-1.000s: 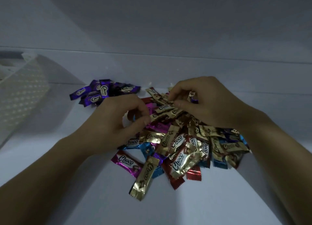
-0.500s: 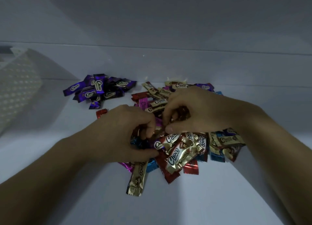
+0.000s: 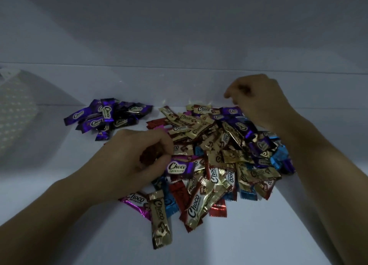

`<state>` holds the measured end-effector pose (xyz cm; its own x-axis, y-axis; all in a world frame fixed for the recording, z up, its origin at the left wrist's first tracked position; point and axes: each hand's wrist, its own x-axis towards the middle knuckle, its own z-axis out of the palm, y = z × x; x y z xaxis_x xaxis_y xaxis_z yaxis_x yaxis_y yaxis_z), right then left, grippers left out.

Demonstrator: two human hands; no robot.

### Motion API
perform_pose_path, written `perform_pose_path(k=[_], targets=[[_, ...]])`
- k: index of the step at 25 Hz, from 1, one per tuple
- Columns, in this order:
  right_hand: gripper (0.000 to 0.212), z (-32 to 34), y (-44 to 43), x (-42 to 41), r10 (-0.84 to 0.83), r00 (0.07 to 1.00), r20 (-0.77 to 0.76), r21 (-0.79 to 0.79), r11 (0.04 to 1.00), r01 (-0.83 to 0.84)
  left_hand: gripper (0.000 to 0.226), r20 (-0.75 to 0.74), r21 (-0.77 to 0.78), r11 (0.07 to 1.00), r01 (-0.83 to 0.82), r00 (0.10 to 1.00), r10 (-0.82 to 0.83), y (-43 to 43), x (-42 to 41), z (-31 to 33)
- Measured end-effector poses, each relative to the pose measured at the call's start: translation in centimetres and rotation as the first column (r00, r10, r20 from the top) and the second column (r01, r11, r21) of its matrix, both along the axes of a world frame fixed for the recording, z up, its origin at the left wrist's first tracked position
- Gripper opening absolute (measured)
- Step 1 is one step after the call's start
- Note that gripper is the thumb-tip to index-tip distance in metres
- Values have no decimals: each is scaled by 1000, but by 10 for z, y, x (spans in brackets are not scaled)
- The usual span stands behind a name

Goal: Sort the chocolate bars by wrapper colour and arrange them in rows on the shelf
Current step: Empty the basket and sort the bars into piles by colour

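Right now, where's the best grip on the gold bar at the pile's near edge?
Pinch the gold bar across its long edges at the near half, coming from above. It lies flat, lengthwise toward the camera; that half is alone on bare shelf, the far end overlaps a pink bar and a blue bar.

"Choco" on chocolate bars (image 3: 196, 209)

A mixed heap of chocolate bars (image 3: 225, 155) in gold, red, blue, pink and purple filled the centre of the white shelf (image 3: 258, 235). A separate purple pile (image 3: 107, 116) lay at upper left of it. The left hand (image 3: 135, 157) curled round a reddish wrapper (image 3: 149, 154) at the heap's left edge. The right hand (image 3: 258, 99) hovered blurred at upper right, fingers bent. A perforated white basket (image 3: 16, 113) showed at the left edge.
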<state>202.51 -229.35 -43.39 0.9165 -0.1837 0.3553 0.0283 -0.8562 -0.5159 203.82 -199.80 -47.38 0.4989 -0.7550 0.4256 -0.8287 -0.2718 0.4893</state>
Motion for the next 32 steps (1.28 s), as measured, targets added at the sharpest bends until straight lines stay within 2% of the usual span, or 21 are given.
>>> perform_pose_path(k=[2, 4, 6, 8, 11, 14, 17, 19, 21, 23, 27, 32], targets=[[26, -10, -17, 6, -95, 988, -118, -69, 994, 88, 10, -85, -124, 989, -83, 994, 73, -2, 0, 0], [38, -22, -24, 8, -80, 950, -303, -169, 985, 29, 7, -213, -235, 956, -177, 969, 128, -4, -1, -1], [50, -30, -27, 10, -26, 919, -394, -227, 971, -70, 4, -320, -295, 920, -259, 934, 160, -6, -1, -2], [43, -32, -30, 12, 7, 933, -360, -208, 974, -87, 7, -408, -308, 892, -331, 893, 191, -9, -1, -2], [31, -34, -32, 13, -32, 960, -278, -163, 987, -14, 16, -483, -295, 860, -415, 842, 241, -10, 3, -3], [26, -26, -28, 10, -42, 994, -100, -144, 989, 27, 23, -470, -290, 841, -456, 834, 290, -8, 9, -3], [18, -10, 1, 4, 66, 997, 42, -49, 997, -64, 22, -453, -345, 795, -499, 830, 325, 2, 19, 2], [15, -2, 35, 4, 156, 987, 29, -16, 988, -156, 19, -376, -379, 721, -580, 808, 453, 18, 33, 7], [14, 2, 68, 16, 263, 965, -15, -10, 965, -263, 20, -285, -397, 615, -681, 729, 623, 43, 52, 13], [12, 6, 97, 35, 356, 934, -42, -15, 934, -357, 20, -241, -359, 557, -748, 651, 719, 67, 68, 12], [13, 8, 143, 79, 437, 898, -61, -24, 898, -439, 22, -149, -168, 567, -807, 589, 794, 89, 85, -3], [15, -2, 179, 111, 446, 890, -93, 42, 895, -444, 21, -212, 5, 599, -801, 584, 783, 97, 91, -5]])
